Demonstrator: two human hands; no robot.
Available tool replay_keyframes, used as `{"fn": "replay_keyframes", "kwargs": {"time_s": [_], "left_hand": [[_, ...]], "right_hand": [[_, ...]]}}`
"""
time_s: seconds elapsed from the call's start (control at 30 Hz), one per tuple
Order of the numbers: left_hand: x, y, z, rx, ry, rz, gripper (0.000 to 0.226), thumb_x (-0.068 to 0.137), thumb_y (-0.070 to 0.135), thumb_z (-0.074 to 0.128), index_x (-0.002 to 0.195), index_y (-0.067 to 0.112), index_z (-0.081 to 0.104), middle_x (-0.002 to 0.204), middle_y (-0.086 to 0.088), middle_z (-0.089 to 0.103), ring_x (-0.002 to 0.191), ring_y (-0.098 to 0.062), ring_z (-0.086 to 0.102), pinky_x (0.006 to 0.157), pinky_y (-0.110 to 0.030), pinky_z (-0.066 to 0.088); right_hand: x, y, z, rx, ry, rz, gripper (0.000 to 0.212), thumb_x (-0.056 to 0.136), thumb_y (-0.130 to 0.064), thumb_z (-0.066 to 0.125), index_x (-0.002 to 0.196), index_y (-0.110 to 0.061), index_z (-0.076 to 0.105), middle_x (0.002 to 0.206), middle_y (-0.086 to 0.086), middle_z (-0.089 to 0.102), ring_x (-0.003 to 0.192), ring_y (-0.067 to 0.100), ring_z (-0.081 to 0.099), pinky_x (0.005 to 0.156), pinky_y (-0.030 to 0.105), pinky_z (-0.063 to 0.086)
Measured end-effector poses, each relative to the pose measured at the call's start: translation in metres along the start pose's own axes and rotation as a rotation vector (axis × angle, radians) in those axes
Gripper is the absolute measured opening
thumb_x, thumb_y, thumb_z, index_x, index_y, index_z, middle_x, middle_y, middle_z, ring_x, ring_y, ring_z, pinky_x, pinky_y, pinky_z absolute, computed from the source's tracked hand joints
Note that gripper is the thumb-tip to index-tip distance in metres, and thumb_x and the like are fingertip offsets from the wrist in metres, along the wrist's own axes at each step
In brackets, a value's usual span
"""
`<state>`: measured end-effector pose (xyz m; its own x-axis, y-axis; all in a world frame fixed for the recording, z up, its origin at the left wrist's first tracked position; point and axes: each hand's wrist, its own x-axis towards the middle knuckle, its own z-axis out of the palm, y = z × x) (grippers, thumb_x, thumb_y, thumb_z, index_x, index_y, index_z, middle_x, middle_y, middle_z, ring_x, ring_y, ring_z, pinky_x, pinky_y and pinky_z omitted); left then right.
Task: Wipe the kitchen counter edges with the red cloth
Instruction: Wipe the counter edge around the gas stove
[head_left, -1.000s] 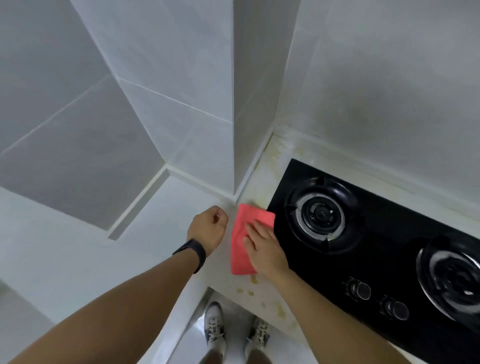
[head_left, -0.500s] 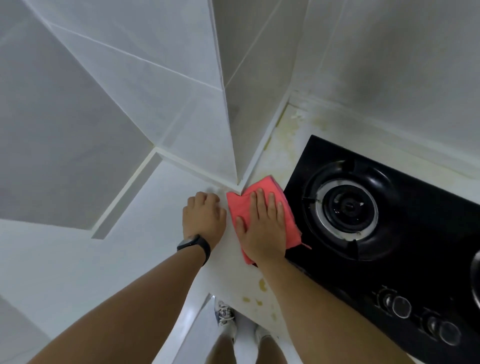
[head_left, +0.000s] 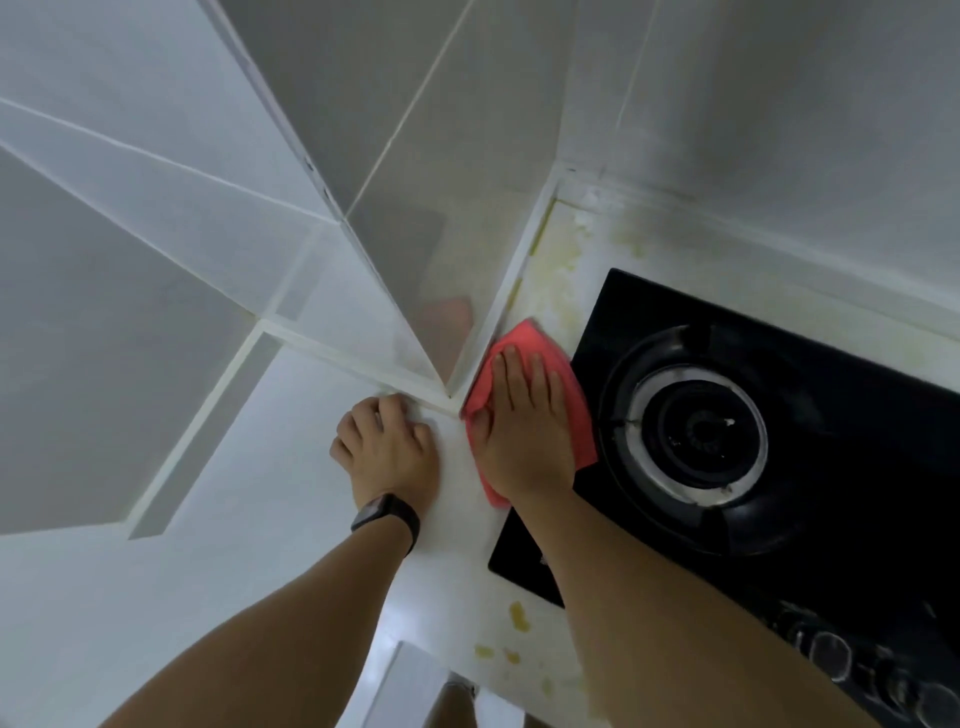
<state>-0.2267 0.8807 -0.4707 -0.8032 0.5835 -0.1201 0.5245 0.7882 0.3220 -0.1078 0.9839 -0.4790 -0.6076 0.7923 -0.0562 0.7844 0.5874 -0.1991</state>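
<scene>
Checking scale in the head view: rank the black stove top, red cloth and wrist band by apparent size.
1. black stove top, though cut off by the frame
2. red cloth, partly under the right hand
3. wrist band

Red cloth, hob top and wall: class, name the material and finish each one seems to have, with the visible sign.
Red cloth: soft matte fabric, probably microfibre; it folds and creases under the right hand.
Hob top: glossy black, likely tempered glass; it shows sheen and reflections.
Wall: glazed ceramic tile, it seems; grout lines, and a pink reflection of the cloth.
</scene>
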Motion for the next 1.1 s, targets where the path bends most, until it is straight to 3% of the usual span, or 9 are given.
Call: {"fn": "replay_keyframes", "kwargs": {"time_s": [0.17, 0.3, 0.5, 0.73, 0.93, 1.1], "left_hand": [[0.0, 0.001, 0.001, 0.027, -0.017, -0.011, 0.027, 0.09, 0.028, 0.044, 0.116, 0.022, 0.045, 0.124, -0.004, 0.043, 0.122, -0.031, 0.034, 0.107, -0.051, 0.029], [0.0, 0.001, 0.003, 0.048, -0.026, -0.016, 0.027, 0.091, 0.028, 0.046, 0.117, 0.021, 0.045, 0.126, -0.004, 0.043, 0.124, -0.032, 0.033, 0.108, -0.051, 0.028], [-0.001, -0.002, 0.006, 0.048, -0.011, -0.009, 0.024, 0.092, 0.026, 0.047, 0.115, 0.022, 0.044, 0.125, -0.005, 0.043, 0.123, -0.033, 0.034, 0.107, -0.051, 0.029], [0.002, -0.004, 0.012, 0.04, 0.026, -0.003, 0.023, 0.092, 0.025, 0.047, 0.114, 0.021, 0.045, 0.124, -0.004, 0.043, 0.123, -0.033, 0.035, 0.107, -0.052, 0.029], [0.001, -0.002, 0.009, 0.03, 0.042, 0.005, 0.02, 0.091, 0.027, 0.042, 0.11, 0.022, 0.046, 0.122, -0.004, 0.043, 0.121, -0.031, 0.033, 0.106, -0.049, 0.028], [0.002, -0.002, 0.007, 0.032, 0.032, 0.01, 0.023, 0.092, 0.029, 0.041, 0.112, 0.021, 0.047, 0.122, -0.005, 0.044, 0.12, -0.032, 0.034, 0.105, -0.049, 0.029]], "right_hand": [[0.023, 0.005, 0.003, 0.006, -0.047, 0.046, 0.069, 0.107, -0.045, 0.02, 0.164, -0.008, 0.015, 0.171, 0.014, 0.018, 0.159, 0.033, 0.01, 0.13, 0.049, 0.002], [0.036, 0.006, 0.001, 0.008, 0.001, 0.078, 0.066, 0.106, -0.041, 0.028, 0.162, -0.006, 0.025, 0.168, 0.016, 0.026, 0.157, 0.038, 0.02, 0.129, 0.051, 0.01], [0.065, 0.015, -0.003, 0.032, 0.013, 0.13, 0.067, 0.104, -0.039, 0.025, 0.162, -0.006, 0.027, 0.167, 0.015, 0.029, 0.156, 0.039, 0.022, 0.127, 0.053, 0.015], [0.113, 0.035, -0.005, 0.007, 0.007, 0.18, 0.072, 0.101, -0.043, 0.015, 0.164, -0.008, 0.02, 0.171, 0.012, 0.021, 0.158, 0.036, 0.014, 0.129, 0.051, 0.007], [0.102, 0.03, -0.009, 0.011, -0.038, 0.2, 0.072, 0.101, -0.042, 0.004, 0.165, -0.009, 0.011, 0.173, 0.011, 0.011, 0.159, 0.035, 0.007, 0.13, 0.047, 0.001], [0.047, 0.007, -0.005, 0.04, -0.1, 0.109, 0.075, 0.099, -0.045, -0.002, 0.164, -0.008, 0.008, 0.172, 0.013, 0.009, 0.159, 0.035, 0.005, 0.13, 0.048, 0.001]]}}
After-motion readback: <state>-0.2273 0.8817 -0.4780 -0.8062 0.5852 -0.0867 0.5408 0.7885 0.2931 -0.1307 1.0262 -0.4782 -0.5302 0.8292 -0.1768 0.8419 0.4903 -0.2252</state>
